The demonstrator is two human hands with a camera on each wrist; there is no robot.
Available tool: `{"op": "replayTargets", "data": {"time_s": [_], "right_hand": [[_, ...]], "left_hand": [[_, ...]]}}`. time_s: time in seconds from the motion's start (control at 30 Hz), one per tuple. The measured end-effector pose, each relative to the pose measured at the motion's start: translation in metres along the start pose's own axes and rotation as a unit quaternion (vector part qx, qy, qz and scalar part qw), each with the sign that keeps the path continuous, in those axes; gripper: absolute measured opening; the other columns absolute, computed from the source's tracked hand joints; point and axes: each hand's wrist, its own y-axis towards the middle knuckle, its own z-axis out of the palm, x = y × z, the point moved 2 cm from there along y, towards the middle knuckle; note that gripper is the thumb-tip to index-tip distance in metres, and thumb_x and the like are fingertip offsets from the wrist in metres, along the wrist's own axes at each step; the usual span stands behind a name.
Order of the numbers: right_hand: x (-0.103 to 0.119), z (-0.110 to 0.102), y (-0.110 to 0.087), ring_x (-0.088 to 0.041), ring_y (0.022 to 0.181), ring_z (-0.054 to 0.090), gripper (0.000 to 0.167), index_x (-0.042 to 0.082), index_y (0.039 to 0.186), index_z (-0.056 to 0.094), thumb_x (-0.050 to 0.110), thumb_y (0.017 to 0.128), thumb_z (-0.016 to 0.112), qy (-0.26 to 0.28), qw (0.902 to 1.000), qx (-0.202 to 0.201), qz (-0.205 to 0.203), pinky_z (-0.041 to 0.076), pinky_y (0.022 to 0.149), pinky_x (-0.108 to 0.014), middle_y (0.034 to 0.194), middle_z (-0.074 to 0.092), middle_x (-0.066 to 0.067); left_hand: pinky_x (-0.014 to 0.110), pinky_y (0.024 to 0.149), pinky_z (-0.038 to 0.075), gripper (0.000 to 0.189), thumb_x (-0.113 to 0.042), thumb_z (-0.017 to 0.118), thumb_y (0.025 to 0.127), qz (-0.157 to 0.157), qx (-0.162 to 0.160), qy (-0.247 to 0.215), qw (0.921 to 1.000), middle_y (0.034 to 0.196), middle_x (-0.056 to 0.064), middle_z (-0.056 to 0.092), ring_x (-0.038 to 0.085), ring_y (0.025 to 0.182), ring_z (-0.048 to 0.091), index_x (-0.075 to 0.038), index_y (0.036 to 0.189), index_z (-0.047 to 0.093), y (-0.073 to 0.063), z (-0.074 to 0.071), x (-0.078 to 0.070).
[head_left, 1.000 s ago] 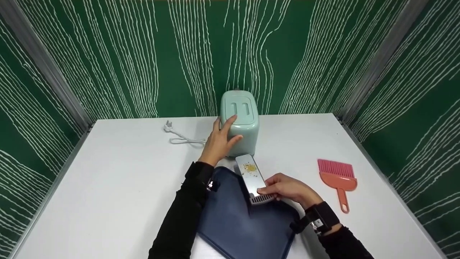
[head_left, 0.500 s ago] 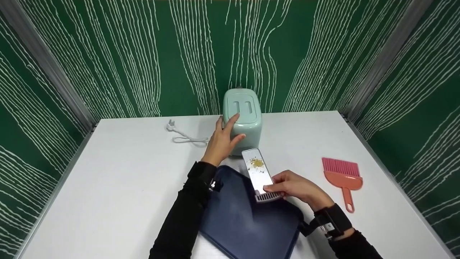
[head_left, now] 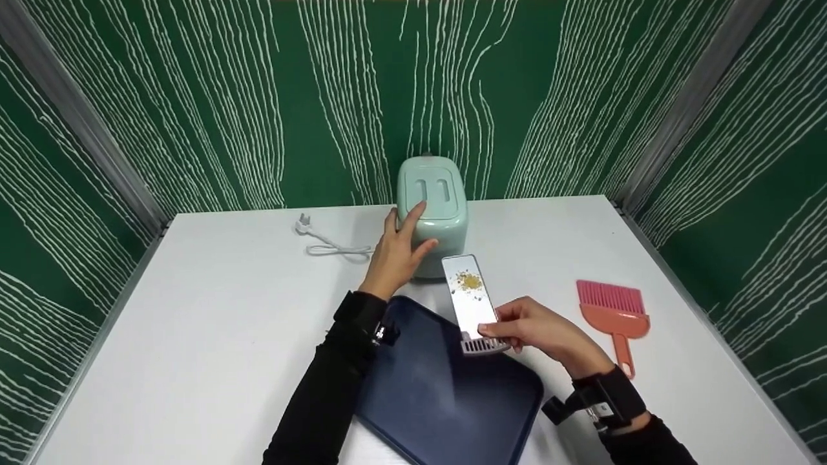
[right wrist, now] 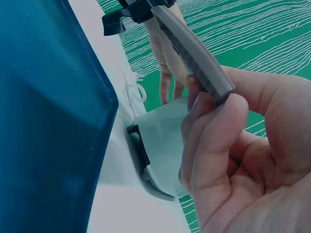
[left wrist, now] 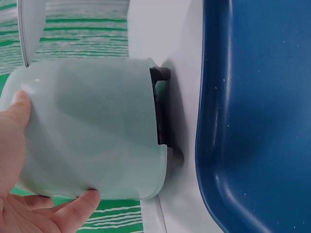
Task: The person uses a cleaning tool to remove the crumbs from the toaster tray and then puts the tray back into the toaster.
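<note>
A mint-green toaster (head_left: 446, 248) stands upright at the back of the white table. My left hand (head_left: 394, 258) holds its near left corner, one finger on the top lid and the thumb across the front. In the left wrist view, a dark opening shows low on the toaster (left wrist: 97, 126). My right hand (head_left: 543, 332) pinches a slim metal crumb tray (head_left: 470, 297) by its slotted grey end, thumb on top. Yellow and brown crumbs (head_left: 469, 281) lie on the tray. It is held above a dark blue serving tray (head_left: 446, 400), apart from the toaster. The right wrist view shows fingers (right wrist: 214, 141) curled under the grey end.
An orange hand brush (head_left: 614, 316) with pink bristles lies on the right of the table. The toaster's white plug and cord (head_left: 329, 242) lie to its left. Green walls (head_left: 336, 97) with white lines enclose the back and sides.
My right hand has moved up and slightly right with the crumb tray, away from the toaster's base. The left hand keeps its hold on the toaster.
</note>
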Motion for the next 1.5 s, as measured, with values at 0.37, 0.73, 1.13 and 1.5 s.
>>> {"op": "replayTargets", "data": {"time_s": [0.37,0.73,1.13,1.5], "right_hand": [[0.013,0.001,-0.005,-0.001,0.057,0.048,0.017,0.008,0.088,0.071,0.018,0.101,0.073,0.002,0.9997,-0.023,-0.011,0.045,0.054,-0.018,0.068,0.062,0.012],[0.021,0.006,-0.008,-0.002,0.060,0.054,0.031,-0.015,0.104,0.070,0.017,0.101,0.072,0.004,0.9990,-0.041,-0.021,0.044,0.052,-0.017,0.073,0.069,0.007],[0.034,0.006,-0.011,-0.001,0.059,0.055,0.025,-0.011,0.104,0.073,0.014,0.101,0.072,0.035,0.9974,-0.052,-0.035,0.043,0.052,-0.017,0.073,0.072,0.010],[0.046,0.012,-0.014,-0.002,0.060,0.054,0.023,-0.007,0.103,0.073,0.016,0.102,0.072,0.040,0.9955,-0.075,-0.043,0.043,0.052,-0.017,0.074,0.071,0.008]], "left_hand": [[0.068,0.110,0.051,0.069,-0.053,0.052,0.111,-0.008,0.006,-0.018,0.9998,0.170,0.035,0.025,0.057,0.145,0.050,-0.034,0.171,0.023,-0.009,0.000,-0.001],[0.070,0.104,0.053,0.068,-0.049,0.052,0.112,-0.029,0.018,-0.051,0.9981,0.169,0.029,0.031,0.056,0.138,0.056,-0.035,0.172,0.023,-0.038,-0.006,-0.002],[0.063,0.116,0.047,0.062,-0.043,0.054,0.113,-0.020,0.020,-0.085,0.9960,0.162,0.022,0.046,0.043,0.145,0.054,-0.025,0.169,0.035,-0.072,-0.025,-0.018],[0.039,0.089,0.066,0.043,-0.033,0.053,0.115,-0.013,0.028,-0.202,0.9789,0.120,0.014,0.076,0.025,0.099,0.079,-0.010,0.152,0.057,-0.100,-0.037,-0.038]]}}
